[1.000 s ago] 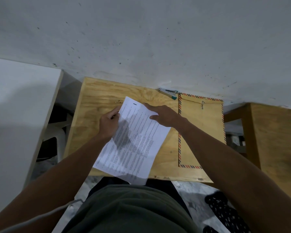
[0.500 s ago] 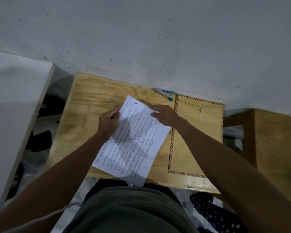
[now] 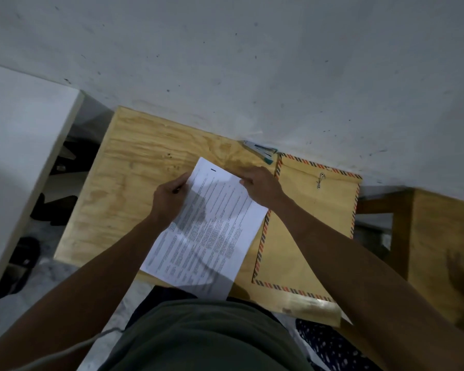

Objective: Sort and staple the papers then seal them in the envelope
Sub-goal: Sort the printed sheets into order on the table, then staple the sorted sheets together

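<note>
White printed papers (image 3: 212, 231) lie slanted on the plywood table (image 3: 134, 183), their near end hanging over the front edge. My left hand (image 3: 169, 199) grips the papers' upper left edge. My right hand (image 3: 263, 186) pinches their upper right corner. A brown envelope (image 3: 314, 223) with a striped border and a string clasp lies flat to the right, partly under my right forearm. A small stapler (image 3: 260, 151) with a teal tip rests against the wall, just beyond the papers.
A grey wall (image 3: 252, 62) rises right behind the table. A white surface (image 3: 19, 145) stands to the left, with dark shoes (image 3: 54, 210) on the floor in the gap. Another wooden piece (image 3: 439, 250) stands at the right.
The view has shifted a little. Both hands stay on the papers' top end, and my right hand has slid slightly toward the upper right corner.
</note>
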